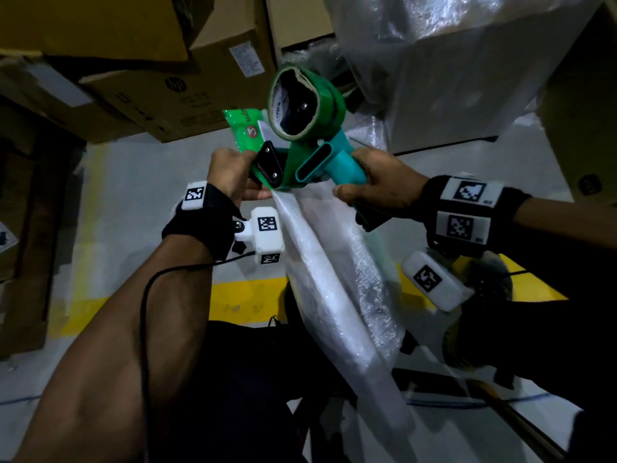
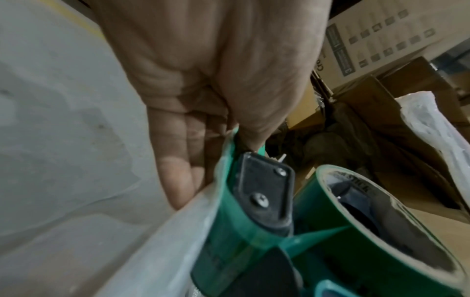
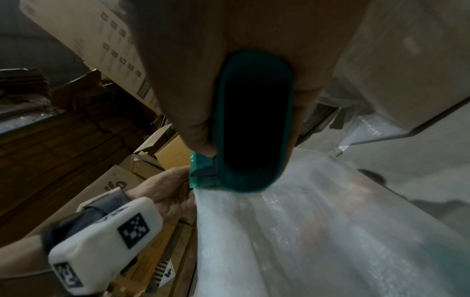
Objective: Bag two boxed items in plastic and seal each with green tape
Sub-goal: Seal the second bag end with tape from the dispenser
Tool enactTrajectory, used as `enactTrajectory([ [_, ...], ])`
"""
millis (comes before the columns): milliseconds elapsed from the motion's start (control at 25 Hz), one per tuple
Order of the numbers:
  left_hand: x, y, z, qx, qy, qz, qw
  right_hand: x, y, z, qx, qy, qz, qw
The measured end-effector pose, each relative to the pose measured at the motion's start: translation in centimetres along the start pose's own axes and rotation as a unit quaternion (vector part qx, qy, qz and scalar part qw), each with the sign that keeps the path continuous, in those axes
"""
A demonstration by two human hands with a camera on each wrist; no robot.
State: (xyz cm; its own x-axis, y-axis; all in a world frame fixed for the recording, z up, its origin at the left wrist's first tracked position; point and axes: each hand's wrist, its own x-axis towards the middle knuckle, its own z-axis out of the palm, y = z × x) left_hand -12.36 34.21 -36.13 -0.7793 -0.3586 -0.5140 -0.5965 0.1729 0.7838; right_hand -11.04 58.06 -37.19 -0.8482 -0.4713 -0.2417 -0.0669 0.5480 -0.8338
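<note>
Two hands on the job: right hand (image 1: 374, 182) clamped round tape dispenser (image 1: 310, 152) handle, left hand (image 1: 230, 172) pinching green tape (image 2: 236, 211) end at the nose. Nose touching plastic bag (image 1: 334, 295) top edge, boxed item inside, held up over the floor. Risk: slack film wrinkling under tape; tape folding onto itself if pinch slips.

The tape dispenser (image 1: 314, 162) has a teal handle and a black plate; its tape roll (image 1: 302, 101) is green. The plastic bag (image 1: 334, 279) is clear with a milky white sheen. Cardboard boxes (image 1: 173, 101) are brown. The grey floor (image 1: 140, 182) carries yellow stripes.
</note>
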Motion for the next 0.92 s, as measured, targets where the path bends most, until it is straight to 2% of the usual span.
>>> enactTrajectory([
  [240, 0.5, -0.5, 0.3, -0.008, 0.038, 0.029, 0.999, -0.5, 0.8, 0.2, -0.064, 0.002, -0.007, 0.998],
  [440, 1.1, -1.1, 0.0, -0.075, 0.069, 0.007, 0.995, -2.2, 1.4, 0.1, -0.072, -0.018, -0.023, 0.997],
  [640, 1.5, -1.4, -0.7, -0.128, 0.078, -0.017, 0.989, -4.6, 2.0, 0.4, -0.076, -0.045, -0.004, 0.996],
  [800, 0.5, -1.3, -1.0, -0.125, 0.031, -0.041, 0.991, -5.3, 2.2, 0.7, -0.06, -0.032, -0.012, 0.998],
  [920, -1.0, -1.0, -1.0, -0.105, -0.073, -0.107, 0.986, -5.5, 2.4, 0.9, -0.059, -0.022, -0.001, 0.998],
])
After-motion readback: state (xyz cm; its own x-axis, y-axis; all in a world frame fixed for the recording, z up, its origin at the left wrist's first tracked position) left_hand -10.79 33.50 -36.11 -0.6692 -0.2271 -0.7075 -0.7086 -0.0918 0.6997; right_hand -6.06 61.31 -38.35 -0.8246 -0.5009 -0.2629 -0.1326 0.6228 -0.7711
